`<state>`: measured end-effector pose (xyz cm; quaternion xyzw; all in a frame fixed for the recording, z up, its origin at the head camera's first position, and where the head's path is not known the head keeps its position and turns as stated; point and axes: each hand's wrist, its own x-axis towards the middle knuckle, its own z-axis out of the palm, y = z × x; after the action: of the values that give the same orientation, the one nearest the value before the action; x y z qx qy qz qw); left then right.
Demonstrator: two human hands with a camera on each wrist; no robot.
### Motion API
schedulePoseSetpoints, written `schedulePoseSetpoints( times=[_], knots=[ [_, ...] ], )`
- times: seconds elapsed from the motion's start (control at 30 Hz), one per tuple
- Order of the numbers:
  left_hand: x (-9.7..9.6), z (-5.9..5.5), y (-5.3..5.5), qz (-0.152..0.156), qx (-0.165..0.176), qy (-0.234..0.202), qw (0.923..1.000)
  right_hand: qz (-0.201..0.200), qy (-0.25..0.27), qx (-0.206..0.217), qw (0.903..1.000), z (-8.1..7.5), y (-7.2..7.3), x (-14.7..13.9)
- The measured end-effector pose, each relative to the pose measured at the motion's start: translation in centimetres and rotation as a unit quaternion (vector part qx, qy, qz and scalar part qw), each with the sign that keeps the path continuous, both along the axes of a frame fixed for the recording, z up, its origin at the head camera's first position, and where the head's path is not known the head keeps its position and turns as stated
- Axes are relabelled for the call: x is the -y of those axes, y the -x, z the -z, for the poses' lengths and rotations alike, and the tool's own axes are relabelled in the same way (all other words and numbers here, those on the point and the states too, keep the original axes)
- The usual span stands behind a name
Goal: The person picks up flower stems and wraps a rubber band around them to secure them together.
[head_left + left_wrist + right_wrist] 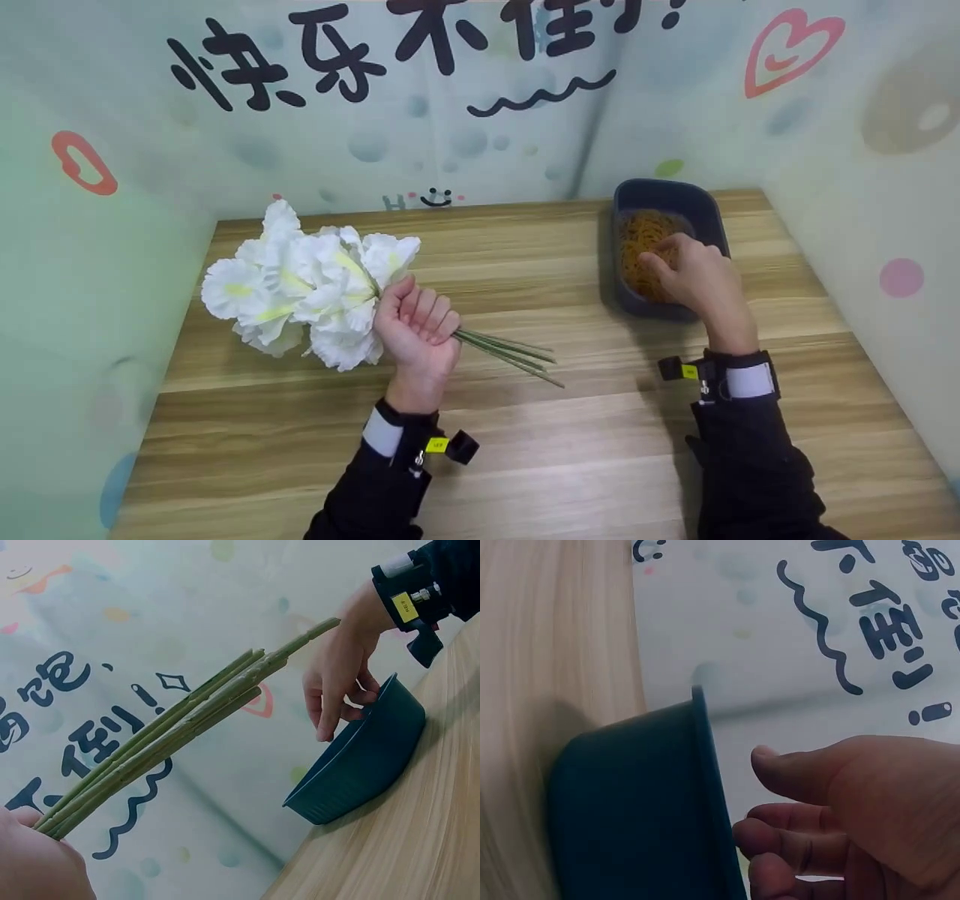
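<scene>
With your left grip (pixel 418 326) you hold 1 bunch of white flowers (pixel 300 281), and the fingers are curled round its green stems (pixel 510 354). The blossoms are on the left of this grip, while the stem ends come out on its right side, raised above the wooden surface (pixel 540 450). Your right grip (pixel 705 277) is over the dark blue box (pixel 709 206), which stands on the right part of the surface, near the patterned back wall (pixel 495 169). Inside this box there lies a tangle of orange-brown rubber bands (pixel 637 240). The thumb of your right grip is spread away from the slightly bent fingers, with a gap between; whether the fingertips touch the rubber bands, I cannot tell. Each of your 2 sleeves (pixel 757 457) is black.
</scene>
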<state>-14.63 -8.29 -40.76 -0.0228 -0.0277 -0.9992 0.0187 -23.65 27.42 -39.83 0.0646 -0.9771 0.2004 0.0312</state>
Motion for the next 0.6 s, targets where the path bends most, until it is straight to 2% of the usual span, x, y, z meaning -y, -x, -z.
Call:
schedulePoseSetpoints(
  times=[0.17,0.4,0.6],
  knots=[
    [0.0,0.0,0.0,0.002,0.007,-0.004,1.0,0.009,-0.012,0.012,0.9998,0.8,0.3,-0.1],
    [-0.1,0.1,0.1,0.0,0.015,-0.003,0.9999,0.023,-0.021,0.062,0.9976,3.4,1.3,-0.6],
    [-0.1,0.1,0.1,-0.002,0.019,0.003,0.9998,0.025,-0.005,0.071,0.9972,3.6,1.7,-0.5]
  ],
)
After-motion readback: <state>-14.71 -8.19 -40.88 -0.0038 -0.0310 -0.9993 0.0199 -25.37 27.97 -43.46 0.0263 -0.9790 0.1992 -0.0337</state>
